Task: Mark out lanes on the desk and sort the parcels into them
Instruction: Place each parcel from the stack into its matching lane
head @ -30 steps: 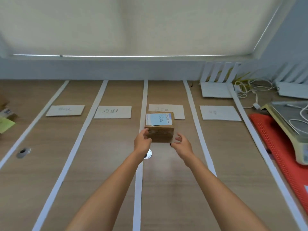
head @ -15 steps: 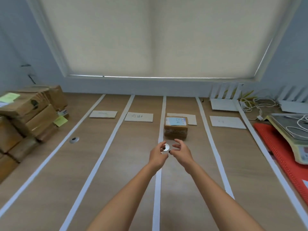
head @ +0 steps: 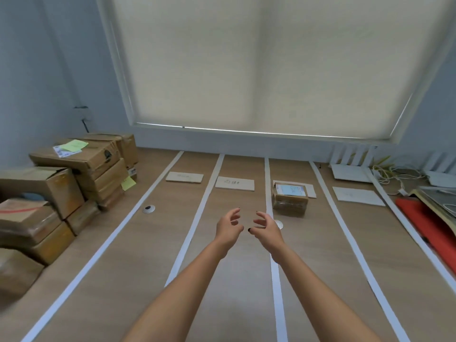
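One parcel (head: 290, 199) sits in the third lane from the stack of cartons, close against the tape line (head: 271, 233) on its stack side and partly covering that lane's label card (head: 310, 189). A blue slip lies on its top. It touches neither hand.

Nearer the camera than the parcel, the left hand (head: 228, 230) and right hand (head: 267, 229) hang above the worktop (head: 138, 255), palms facing each other. Their fingers are loosely curled around nothing, so both are released. They sit over the lane next to the parcel's, on the stack side, the right one over the tape line.

Five tape lines run from the wall toward the camera, and each of the four lanes between them has a card at its far end; the writing is too small to read. Marking out looks finished.

Sorting seems barely begun, judging by one parcel placed and three lanes holding only cards. The stack (head: 61, 186), piled several cartons high beyond the outermost line, is what remains, some with green or yellow notes stuck on. Most of the work lies ahead.
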The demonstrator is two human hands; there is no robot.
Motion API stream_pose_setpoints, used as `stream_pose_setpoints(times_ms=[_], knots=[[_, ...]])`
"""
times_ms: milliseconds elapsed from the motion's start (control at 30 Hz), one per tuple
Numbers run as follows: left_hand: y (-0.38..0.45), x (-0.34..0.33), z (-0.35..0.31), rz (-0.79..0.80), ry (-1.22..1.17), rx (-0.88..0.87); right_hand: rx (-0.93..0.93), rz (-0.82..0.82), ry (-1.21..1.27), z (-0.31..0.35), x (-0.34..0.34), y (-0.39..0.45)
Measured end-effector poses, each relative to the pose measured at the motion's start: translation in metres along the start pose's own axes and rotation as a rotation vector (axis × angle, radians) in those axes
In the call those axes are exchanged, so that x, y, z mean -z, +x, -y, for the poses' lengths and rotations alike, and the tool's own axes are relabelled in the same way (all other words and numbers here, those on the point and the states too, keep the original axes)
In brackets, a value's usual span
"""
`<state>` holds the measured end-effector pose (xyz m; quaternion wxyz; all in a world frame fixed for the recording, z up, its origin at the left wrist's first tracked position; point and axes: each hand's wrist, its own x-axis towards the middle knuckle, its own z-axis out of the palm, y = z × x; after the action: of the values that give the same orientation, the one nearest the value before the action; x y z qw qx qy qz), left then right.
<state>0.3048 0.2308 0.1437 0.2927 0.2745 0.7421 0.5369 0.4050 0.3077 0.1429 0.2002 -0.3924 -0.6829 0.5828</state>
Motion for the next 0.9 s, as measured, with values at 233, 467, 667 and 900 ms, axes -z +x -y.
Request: stream_pose_setpoints(times_ms=[233, 467, 667, 900], knots=[[0.010, 0.116, 0.025, 0.079, 0.052, -0.048, -0.013, -0.100, 0.029, 0.028, -0.093, -0.021], [0.003, 0.189, 0.027, 0.092, 0.048, -0.066, -0.004, -0.075, 0.036, 0.053, -0.179, -0.028], [-0.006, 0.241, 0.039, 0.013, 0.047, -0.049, 0.048, 0.028, 0.016, 0.073, -0.231, -0.026], [-0.019, 0.312, 0.054, -0.134, 0.073, -0.001, 0.065, 0.154, 0.004, 0.092, -0.286, -0.026]])
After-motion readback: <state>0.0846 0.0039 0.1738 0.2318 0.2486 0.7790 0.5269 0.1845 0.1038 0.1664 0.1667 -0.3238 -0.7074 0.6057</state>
